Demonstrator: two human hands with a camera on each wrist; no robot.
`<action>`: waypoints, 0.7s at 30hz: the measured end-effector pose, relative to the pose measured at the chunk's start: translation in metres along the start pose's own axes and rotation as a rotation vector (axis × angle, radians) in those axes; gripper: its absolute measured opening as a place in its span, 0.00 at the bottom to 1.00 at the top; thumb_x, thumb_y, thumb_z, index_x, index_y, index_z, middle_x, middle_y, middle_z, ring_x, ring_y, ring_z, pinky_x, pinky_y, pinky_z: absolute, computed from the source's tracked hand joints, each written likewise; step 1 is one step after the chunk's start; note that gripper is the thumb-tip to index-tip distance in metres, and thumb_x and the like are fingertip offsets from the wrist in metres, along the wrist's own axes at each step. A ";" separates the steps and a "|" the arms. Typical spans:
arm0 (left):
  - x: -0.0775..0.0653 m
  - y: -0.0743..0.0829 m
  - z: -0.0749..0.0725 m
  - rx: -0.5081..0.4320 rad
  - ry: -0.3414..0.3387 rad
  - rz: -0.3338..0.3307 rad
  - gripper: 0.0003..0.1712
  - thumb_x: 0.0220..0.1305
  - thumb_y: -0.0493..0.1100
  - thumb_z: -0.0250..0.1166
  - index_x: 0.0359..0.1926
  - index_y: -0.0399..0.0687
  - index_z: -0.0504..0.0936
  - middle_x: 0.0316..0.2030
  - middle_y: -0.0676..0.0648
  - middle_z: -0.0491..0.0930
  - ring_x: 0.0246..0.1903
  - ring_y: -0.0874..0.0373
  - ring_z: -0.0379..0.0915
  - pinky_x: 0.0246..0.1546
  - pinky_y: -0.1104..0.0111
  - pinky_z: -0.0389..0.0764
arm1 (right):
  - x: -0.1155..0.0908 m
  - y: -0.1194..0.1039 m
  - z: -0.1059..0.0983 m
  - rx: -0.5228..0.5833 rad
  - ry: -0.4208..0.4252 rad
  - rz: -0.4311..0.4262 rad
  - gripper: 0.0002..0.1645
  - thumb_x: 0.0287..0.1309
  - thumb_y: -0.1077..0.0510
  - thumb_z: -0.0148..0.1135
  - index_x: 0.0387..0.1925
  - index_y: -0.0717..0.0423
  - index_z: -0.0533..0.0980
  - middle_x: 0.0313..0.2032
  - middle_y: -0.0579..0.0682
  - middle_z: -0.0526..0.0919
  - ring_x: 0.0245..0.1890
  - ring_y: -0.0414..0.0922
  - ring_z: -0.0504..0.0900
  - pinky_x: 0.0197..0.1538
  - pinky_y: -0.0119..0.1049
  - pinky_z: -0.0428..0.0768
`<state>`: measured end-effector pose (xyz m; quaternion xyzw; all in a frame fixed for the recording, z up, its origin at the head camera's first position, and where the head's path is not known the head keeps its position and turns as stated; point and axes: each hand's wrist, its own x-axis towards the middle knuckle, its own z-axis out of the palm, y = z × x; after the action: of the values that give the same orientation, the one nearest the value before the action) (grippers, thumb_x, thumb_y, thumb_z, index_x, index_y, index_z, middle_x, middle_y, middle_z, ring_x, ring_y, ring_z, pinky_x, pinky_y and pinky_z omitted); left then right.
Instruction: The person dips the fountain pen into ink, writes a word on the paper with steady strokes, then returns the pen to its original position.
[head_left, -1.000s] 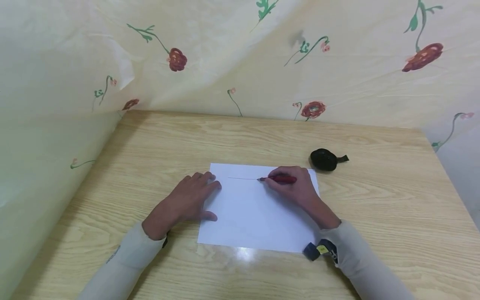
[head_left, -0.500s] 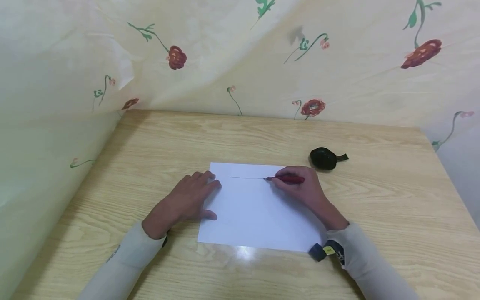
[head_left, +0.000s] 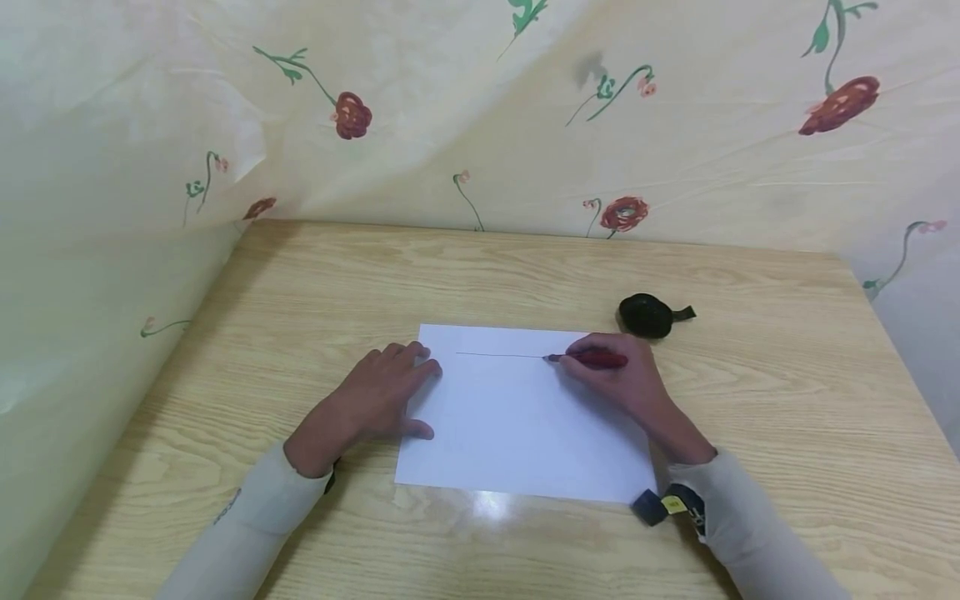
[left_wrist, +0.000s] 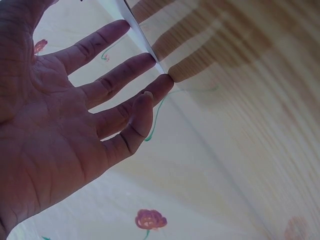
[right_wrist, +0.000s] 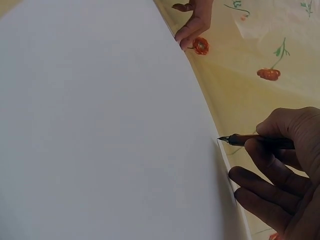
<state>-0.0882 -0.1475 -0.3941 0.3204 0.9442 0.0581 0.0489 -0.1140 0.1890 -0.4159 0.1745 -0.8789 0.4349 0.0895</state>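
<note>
A white sheet of paper [head_left: 487, 433] lies on the wooden table, with one thin dark line [head_left: 495, 354] running across its upper part. My right hand [head_left: 626, 383] pinches a dark red fountain pen [head_left: 602, 358] between thumb and fingers. Its pointed metal nib [right_wrist: 224, 139], clear in the right wrist view, is at the paper, right at the line's right end. Spread over the sheet's left edge is my left hand [head_left: 378, 393], its fingertips resting on the paper. In the left wrist view the palm of this left hand [left_wrist: 55, 120] shows, holding nothing.
A round black object [head_left: 645, 317] with a short flat tab lies just beyond the paper's upper right corner. Cream flowered cloth [head_left: 420, 108] hangs behind the wooden table [head_left: 787, 375] and along its left side. A small black device [head_left: 649, 507] sits at the right wrist.
My right hand has slid steadily rightward with the fountain pen, and the line behind the nib has grown longer. The left hand stays where it was.
</note>
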 end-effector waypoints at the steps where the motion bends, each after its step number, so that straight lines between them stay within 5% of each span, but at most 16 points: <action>1: 0.000 0.000 0.000 0.000 0.002 0.001 0.41 0.38 0.65 0.73 0.52 0.52 0.72 0.54 0.45 0.68 0.54 0.44 0.65 0.45 0.53 0.70 | -0.001 0.001 -0.001 -0.001 0.001 0.007 0.07 0.45 0.61 0.73 0.30 0.53 0.84 0.28 0.43 0.85 0.33 0.39 0.79 0.38 0.25 0.73; 21: -0.001 0.000 0.002 0.014 0.012 0.015 0.41 0.38 0.65 0.73 0.52 0.51 0.72 0.53 0.44 0.68 0.53 0.44 0.66 0.43 0.53 0.71 | -0.013 0.009 -0.020 -0.028 0.004 0.105 0.07 0.49 0.57 0.71 0.33 0.52 0.84 0.31 0.46 0.84 0.35 0.39 0.77 0.37 0.23 0.74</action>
<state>-0.0874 -0.1480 -0.3957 0.3275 0.9424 0.0538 0.0407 -0.1051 0.2132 -0.4149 0.1257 -0.8927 0.4269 0.0709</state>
